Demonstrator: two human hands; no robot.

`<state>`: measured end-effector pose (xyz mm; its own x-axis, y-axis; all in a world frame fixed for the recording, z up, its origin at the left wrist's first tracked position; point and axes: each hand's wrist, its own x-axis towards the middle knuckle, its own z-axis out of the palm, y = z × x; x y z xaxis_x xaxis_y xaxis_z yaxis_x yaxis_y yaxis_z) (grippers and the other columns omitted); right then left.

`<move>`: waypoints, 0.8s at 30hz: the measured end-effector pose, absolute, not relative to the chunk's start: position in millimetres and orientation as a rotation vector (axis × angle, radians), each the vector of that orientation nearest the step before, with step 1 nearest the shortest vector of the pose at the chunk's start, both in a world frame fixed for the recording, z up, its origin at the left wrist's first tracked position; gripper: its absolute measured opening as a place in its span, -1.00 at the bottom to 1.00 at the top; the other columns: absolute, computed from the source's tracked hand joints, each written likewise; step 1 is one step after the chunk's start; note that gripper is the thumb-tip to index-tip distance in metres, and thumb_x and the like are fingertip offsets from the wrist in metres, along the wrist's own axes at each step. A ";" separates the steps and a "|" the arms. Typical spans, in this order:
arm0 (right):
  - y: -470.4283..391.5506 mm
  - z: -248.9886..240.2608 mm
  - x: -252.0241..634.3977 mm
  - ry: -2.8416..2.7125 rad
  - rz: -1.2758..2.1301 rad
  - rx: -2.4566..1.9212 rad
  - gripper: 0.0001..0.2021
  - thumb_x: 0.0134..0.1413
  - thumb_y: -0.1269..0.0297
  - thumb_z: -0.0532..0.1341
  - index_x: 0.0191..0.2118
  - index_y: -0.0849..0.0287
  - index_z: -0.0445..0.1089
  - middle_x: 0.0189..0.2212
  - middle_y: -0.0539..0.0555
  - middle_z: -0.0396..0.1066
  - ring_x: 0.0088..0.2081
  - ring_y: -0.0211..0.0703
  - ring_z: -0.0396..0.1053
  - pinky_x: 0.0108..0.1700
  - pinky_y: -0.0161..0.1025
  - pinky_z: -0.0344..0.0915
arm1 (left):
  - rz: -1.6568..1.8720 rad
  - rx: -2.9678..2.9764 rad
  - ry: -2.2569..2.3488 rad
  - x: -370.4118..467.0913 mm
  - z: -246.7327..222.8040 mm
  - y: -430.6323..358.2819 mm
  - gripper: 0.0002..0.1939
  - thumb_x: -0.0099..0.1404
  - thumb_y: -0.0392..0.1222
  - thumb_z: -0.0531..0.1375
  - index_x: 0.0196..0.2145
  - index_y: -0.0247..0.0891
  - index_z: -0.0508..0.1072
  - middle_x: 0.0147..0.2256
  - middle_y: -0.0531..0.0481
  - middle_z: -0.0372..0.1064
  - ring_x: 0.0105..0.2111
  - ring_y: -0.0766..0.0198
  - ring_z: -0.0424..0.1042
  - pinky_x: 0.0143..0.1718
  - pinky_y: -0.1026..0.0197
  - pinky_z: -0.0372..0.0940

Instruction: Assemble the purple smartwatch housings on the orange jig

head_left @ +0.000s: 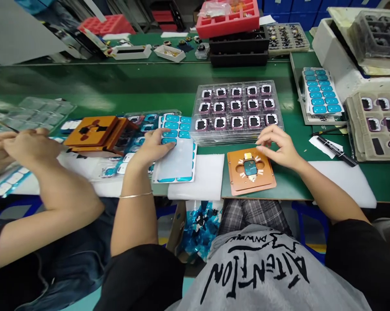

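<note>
My left hand (151,149) rests on a sheet of blue stickers (172,125), thumb and forefinger apart on either side of one sticker. A pale blank sheet (176,162) covers the lower part of the stickers. My right hand (279,147) hovers at the upper right corner of an orange fixture (234,175), its fingers loosely curved and apart, with nothing visible in them. Sitting in the fixture's middle is a small square part with a blue face (250,167), with white pads around it and a yellow tab above.
Behind the fixture stands a stack of clear trays (227,137) with white-framed watch cases. A black marker (337,151) lies at right. White foam sheets (211,172) line the front edge. At left, a co-worker's hands (33,144) work beside another orange fixture (91,131).
</note>
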<state>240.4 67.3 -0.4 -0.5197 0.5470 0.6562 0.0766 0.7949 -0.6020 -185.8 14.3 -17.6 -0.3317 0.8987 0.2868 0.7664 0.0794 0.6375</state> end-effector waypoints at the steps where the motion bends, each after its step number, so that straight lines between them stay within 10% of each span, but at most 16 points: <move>1: 72.8 2.4 245.9 -2.087 0.527 -0.523 -0.89 0.30 0.21 0.24 -0.20 0.10 0.48 -0.18 0.10 0.45 -0.25 -0.12 0.40 -0.26 -0.15 0.38 | 1.037 1.654 2.238 -182.1 -12.6 13.2 -0.29 -0.10 0.27 0.44 -0.19 -0.39 0.50 -0.05 -0.33 0.40 0.15 -0.50 0.30 0.12 -0.62 0.18; 5: 92.8 7.0 265.8 -2.239 0.040 -0.918 -0.81 0.33 0.21 0.19 -0.04 0.13 0.45 -0.02 0.22 0.52 0.04 0.25 0.33 0.06 0.21 0.23 | 0.912 1.594 2.400 -149.8 20.4 6.0 -0.15 -0.05 0.43 0.37 -0.06 -0.38 0.50 0.30 -0.49 0.12 0.33 -0.77 -0.11 0.12 -0.80 -0.17; 11: 106.2 -1.6 270.2 -2.356 -0.007 -1.027 -0.85 0.31 0.30 0.20 -0.06 0.12 0.47 -0.18 0.18 0.58 0.05 0.28 0.30 0.03 0.22 0.18 | 1.200 2.367 1.698 -39.5 64.3 14.6 -0.54 0.43 0.18 0.09 -0.11 -0.27 0.52 0.01 -0.16 0.49 0.12 0.01 0.40 0.20 -0.17 0.18; 17: 106.2 8.8 273.8 -2.170 0.082 -0.776 -0.90 0.28 0.27 0.25 -0.18 0.10 0.53 -0.26 0.09 0.58 -0.17 0.07 0.38 -0.09 0.04 0.33 | 0.476 2.515 0.899 -1.1 31.8 7.5 -0.13 -0.04 0.53 0.34 -0.01 -0.21 0.39 0.18 -0.31 0.30 0.17 -0.19 0.30 0.13 -0.22 0.30; 24: 63.9 25.9 254.9 -1.978 0.360 -0.644 -0.81 0.31 0.34 0.26 -0.01 0.05 0.53 -0.21 0.04 0.59 -0.25 -0.16 0.48 -0.21 -0.19 0.44 | 0.590 2.566 0.740 -14.9 14.6 -5.8 -0.36 0.00 0.08 0.42 -0.02 -0.13 0.33 0.24 -0.25 0.23 0.23 -0.19 0.21 0.19 -0.27 0.26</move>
